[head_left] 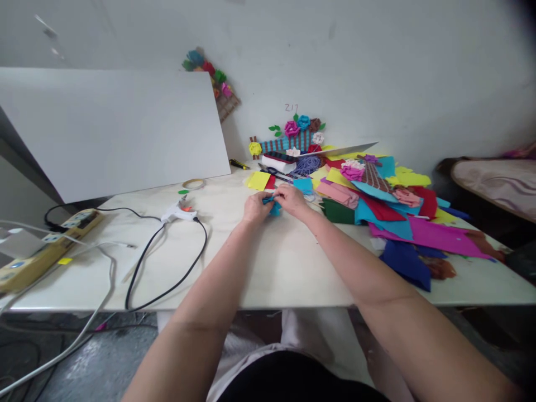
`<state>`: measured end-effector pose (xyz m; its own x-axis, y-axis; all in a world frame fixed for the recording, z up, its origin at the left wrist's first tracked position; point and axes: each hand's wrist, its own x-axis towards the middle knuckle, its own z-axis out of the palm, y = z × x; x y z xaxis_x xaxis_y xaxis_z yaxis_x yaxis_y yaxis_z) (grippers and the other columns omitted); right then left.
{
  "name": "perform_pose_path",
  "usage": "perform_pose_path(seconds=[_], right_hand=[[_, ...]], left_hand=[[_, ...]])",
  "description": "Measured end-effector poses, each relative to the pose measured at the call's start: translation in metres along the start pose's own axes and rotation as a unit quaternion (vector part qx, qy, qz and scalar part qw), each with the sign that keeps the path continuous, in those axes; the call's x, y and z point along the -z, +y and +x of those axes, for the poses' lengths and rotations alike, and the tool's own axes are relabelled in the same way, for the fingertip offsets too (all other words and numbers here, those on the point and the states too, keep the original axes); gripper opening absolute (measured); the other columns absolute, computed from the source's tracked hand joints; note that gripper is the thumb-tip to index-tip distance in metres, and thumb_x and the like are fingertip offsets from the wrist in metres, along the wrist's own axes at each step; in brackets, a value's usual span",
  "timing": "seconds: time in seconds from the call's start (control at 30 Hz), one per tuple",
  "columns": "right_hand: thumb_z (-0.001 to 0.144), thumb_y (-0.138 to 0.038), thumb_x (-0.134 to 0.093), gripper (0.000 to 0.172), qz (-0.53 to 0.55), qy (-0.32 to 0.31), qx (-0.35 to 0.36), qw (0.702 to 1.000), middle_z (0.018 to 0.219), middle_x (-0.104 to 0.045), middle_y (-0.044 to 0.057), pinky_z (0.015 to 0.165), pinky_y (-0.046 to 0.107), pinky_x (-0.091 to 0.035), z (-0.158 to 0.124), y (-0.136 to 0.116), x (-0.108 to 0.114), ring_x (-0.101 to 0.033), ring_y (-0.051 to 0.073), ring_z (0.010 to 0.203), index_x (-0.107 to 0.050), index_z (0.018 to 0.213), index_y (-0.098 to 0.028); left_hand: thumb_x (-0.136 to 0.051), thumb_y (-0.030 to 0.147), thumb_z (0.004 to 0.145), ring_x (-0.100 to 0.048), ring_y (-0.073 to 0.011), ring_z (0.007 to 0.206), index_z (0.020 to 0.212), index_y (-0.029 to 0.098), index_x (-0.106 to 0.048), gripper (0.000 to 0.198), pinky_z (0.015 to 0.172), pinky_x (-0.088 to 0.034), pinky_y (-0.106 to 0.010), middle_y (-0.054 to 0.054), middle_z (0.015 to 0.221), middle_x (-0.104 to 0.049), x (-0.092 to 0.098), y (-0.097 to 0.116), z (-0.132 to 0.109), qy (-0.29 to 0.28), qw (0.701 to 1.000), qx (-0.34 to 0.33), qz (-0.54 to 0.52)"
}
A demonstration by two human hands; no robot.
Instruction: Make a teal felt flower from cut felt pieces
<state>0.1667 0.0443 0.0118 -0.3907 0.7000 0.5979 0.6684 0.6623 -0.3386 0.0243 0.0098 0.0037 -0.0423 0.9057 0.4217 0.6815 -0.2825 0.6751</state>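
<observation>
A small blue piece of craft material (275, 209) is held between both hands above the middle of the white table (293, 262). My left hand (256, 207) has its fingers closed on the left side of the piece. My right hand (290, 199) pinches it from the right, the fingertips of both hands nearly touching. Part of the piece is hidden by the fingers. Yellow squares (258, 180) and a light blue square (303, 185) lie just beyond the hands.
At left are a white glue gun (179, 213) with a looping black cord, a power strip (50, 248) and a large white board (117, 131). Coloured felt and paper (389, 209) pile up at right. A cutter (239, 164) and flower decorations (292, 129) sit at the back.
</observation>
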Motion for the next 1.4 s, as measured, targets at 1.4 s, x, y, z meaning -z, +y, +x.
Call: perform_pose_path(seconds=[1.4], right_hand=[[0.084,-0.018,-0.047,0.017,-0.085,0.083,0.042,0.992,0.086,-0.061,0.009,0.072,0.030,-0.040,-0.007,-0.008,-0.020,-0.052,0.021,0.085,-0.063,0.080,-0.017]], left_hand=[[-0.055,0.008,0.067,-0.061,-0.0179,0.101,0.097,0.017,-0.070,0.035,0.095,-0.041,-0.026,-0.006,0.104,-0.069,-0.002,0.002,0.003,0.074,0.997,-0.021,-0.031]])
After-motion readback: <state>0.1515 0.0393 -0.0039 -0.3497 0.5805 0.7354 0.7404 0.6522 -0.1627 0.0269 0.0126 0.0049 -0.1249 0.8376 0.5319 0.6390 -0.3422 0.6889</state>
